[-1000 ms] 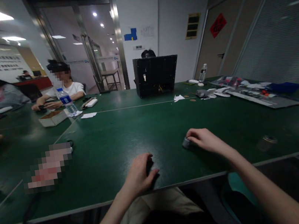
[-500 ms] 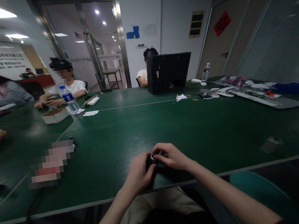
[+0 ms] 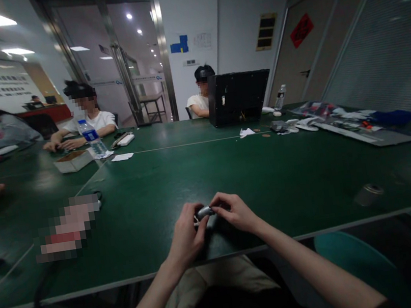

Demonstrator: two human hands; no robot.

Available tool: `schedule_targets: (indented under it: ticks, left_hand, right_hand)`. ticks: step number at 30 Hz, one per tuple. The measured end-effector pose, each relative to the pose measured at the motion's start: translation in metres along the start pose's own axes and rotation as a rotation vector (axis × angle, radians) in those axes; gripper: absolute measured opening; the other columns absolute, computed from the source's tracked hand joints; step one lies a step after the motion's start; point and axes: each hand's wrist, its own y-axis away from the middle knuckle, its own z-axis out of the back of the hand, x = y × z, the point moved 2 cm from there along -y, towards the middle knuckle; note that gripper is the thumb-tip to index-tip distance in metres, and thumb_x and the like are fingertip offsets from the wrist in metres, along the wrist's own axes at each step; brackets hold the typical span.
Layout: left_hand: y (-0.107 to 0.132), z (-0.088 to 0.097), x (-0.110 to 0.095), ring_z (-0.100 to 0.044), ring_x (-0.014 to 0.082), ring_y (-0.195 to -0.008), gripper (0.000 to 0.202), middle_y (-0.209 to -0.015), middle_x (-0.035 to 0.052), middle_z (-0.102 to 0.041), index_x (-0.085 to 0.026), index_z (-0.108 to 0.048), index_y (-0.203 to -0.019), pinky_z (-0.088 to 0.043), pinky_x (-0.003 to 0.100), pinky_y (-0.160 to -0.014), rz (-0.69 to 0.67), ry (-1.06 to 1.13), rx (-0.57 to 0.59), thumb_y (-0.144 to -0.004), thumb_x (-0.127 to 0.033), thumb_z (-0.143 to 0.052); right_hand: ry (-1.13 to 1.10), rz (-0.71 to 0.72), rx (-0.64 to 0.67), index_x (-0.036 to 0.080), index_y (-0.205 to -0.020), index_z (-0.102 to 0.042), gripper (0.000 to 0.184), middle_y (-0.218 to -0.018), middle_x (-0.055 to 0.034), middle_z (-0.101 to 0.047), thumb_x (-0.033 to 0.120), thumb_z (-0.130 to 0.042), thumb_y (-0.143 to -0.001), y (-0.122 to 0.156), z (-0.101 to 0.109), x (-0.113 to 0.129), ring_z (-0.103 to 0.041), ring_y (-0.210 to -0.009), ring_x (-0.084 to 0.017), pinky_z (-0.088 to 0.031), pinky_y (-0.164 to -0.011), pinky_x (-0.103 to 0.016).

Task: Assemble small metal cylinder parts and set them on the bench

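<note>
Just above the table's near edge, my left hand [image 3: 189, 231] grips a small silver cylindrical part [image 3: 204, 212] between thumb and fingers. A pale bit shows at the part's left end, too small to name. My right hand [image 3: 235, 212] pinches the dark right end of the same part with thumb and fingertips. The fingers cover much of the part, so its exact kind is unclear. Both hands are close together over the green tabletop [image 3: 270, 175].
To the right stands a metal cylinder [image 3: 369, 195]. A pixelated pinkish object [image 3: 70, 226] lies to the left. Farther off are a water bottle [image 3: 92, 139], an open box [image 3: 73, 161], a black case [image 3: 240, 97] and a tray [image 3: 380, 135] of scraps. Other people sit around the table.
The silver part has turned from end-on to side-on, and more of its body shows between my hands. My view has shifted slightly to the right.
</note>
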Motion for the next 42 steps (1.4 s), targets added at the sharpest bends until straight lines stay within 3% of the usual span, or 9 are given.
schedule_targets:
  ticks: [13, 18, 23, 27, 33, 42]
  left_hand:
    - [0.001, 0.002, 0.003, -0.056, 0.0177, -0.089, 0.022, -0.098, 0.0052, -0.056, -0.019, -0.052, -0.104, -0.046, 0.031, -0.080, -0.020, 0.032, -0.096, -0.082, -0.018, -0.055]
    - [0.001, 0.001, 0.004, -0.056, 0.0176, -0.090, 0.019, -0.098, 0.0049, -0.057, -0.019, -0.052, -0.102, -0.046, 0.031, -0.080, -0.011, 0.027, -0.069, -0.083, -0.018, -0.053]
    - [0.001, -0.002, 0.007, -0.057, 0.0187, -0.091, 0.022, -0.099, 0.0058, -0.058, -0.019, -0.052, -0.103, -0.046, 0.033, -0.082, 0.016, 0.008, -0.038, -0.081, -0.016, -0.054]
    - [0.001, -0.004, 0.008, -0.057, 0.0200, -0.094, 0.026, -0.101, 0.0074, -0.059, -0.018, -0.051, -0.105, -0.047, 0.034, -0.083, 0.011, 0.007, -0.015, -0.079, -0.015, -0.053]
    - [0.001, -0.004, 0.005, -0.058, 0.0207, -0.095, 0.028, -0.103, 0.0081, -0.061, -0.019, -0.052, -0.108, -0.047, 0.036, -0.084, 0.014, 0.008, 0.022, -0.080, -0.015, -0.050]
    - [0.001, -0.006, 0.007, -0.060, 0.0228, -0.094, 0.027, -0.104, 0.0081, -0.064, -0.020, -0.052, -0.108, -0.046, 0.036, -0.083, 0.000, -0.078, 0.075, -0.081, -0.017, -0.052]
  right_hand:
    - [-0.259, -0.144, 0.063, 0.016, -0.078, -0.061, 0.005, -0.071, -0.0010, -0.063, 0.019, -0.057, -0.079, -0.001, -0.005, -0.013, -0.063, -0.067, -0.014, -0.049, -0.066, -0.026]
    - [-0.179, -0.098, 0.012, 0.016, -0.080, -0.063, 0.007, -0.074, -0.0018, -0.065, 0.020, -0.057, -0.080, 0.000, -0.003, -0.011, -0.061, -0.068, -0.014, -0.048, -0.066, -0.025]
    - [0.057, 0.073, -0.032, 0.017, -0.086, -0.064, 0.010, -0.080, -0.0032, -0.066, 0.017, -0.055, -0.082, 0.002, -0.002, -0.002, -0.060, -0.074, -0.014, -0.046, -0.068, -0.025]
    - [0.111, 0.168, -0.029, 0.018, -0.089, -0.063, 0.010, -0.082, -0.0034, -0.066, 0.017, -0.055, -0.083, 0.003, -0.004, 0.002, -0.061, -0.076, -0.014, -0.046, -0.070, -0.025]
    - [0.027, 0.113, -0.003, 0.019, -0.096, -0.062, 0.016, -0.087, -0.0038, -0.067, 0.018, -0.057, -0.081, 0.004, -0.004, 0.000, -0.063, -0.078, -0.015, -0.049, -0.071, -0.027]
    - [0.016, 0.083, 0.009, 0.019, -0.091, -0.065, 0.011, -0.088, -0.0041, -0.066, 0.022, -0.057, -0.083, 0.002, -0.004, 0.000, -0.061, -0.078, -0.015, -0.049, -0.070, -0.027]
